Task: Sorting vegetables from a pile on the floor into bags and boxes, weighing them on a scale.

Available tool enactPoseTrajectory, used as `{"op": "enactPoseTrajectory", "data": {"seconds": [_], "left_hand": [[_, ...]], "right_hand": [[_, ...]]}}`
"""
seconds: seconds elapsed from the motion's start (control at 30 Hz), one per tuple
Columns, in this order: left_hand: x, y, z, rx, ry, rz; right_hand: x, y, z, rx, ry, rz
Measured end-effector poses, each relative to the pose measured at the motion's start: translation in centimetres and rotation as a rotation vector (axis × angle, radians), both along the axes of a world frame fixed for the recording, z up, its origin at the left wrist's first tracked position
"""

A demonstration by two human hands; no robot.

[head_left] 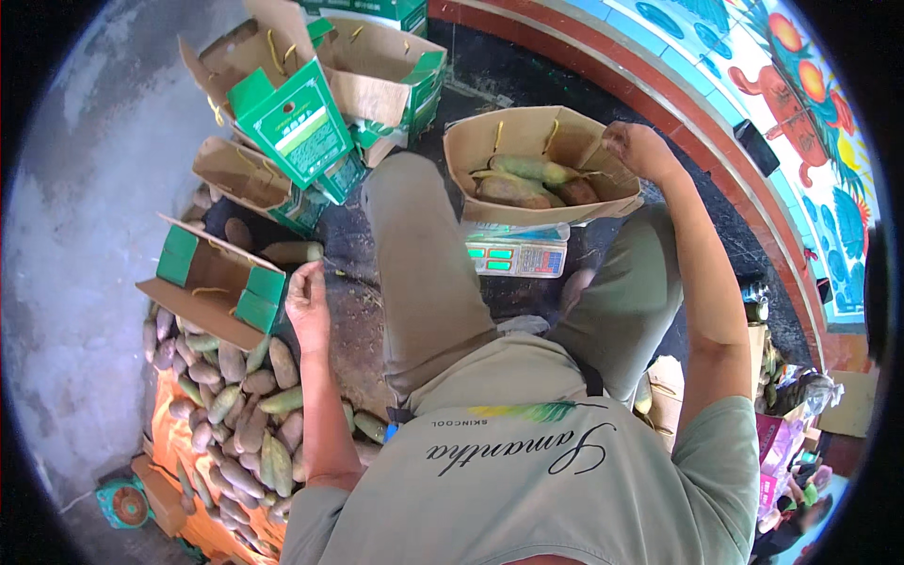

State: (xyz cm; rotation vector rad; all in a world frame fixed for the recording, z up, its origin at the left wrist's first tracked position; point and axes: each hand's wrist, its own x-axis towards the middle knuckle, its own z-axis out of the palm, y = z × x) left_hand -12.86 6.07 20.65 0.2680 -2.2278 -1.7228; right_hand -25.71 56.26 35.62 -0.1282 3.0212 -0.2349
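An open cardboard box (527, 212) stands on a digital scale (516, 256) between my knees. Inside are several long green-brown gourd-like fruits (527, 169), and two yellow cord handles rise along its far wall. My right hand (633, 149) is closed at the box's right end, its fingertips on the cardboard edge. My left hand (307, 290) is raised beside my left knee with its fingers curled together; what they hold, if anything, is hidden. Just beyond those fingers lies a pale green fruit (292, 251). An open green-and-brown box (215, 282) sits left of this hand.
Many similar fruits (245, 424) are heaped on an orange sheet (169, 414) at the left. Several open green boxes (297, 122) stand at the far left. A low red-brown ledge (678, 113) curves along the right, below a painted wall (800, 94).
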Motion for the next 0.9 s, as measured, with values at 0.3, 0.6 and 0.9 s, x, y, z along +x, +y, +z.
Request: {"op": "enactPoseTrajectory", "data": {"seconds": [0.3,0.6,0.9], "left_hand": [[-6.2,9.3,11.3,-0.316,0.392,-0.206],[-8.7,15.9,11.4,-0.819,0.543,-0.247],[-9.4,18.0,11.1,-0.942,0.537,-0.267]], "right_hand": [[-0.7,4.9,-7.6,-0.173,-0.106,-0.073],[-6.2,6.0,-19.1,0.064,-0.421,-0.132],[-5.5,3.9,-16.8,0.060,-0.310,-0.122]]}}
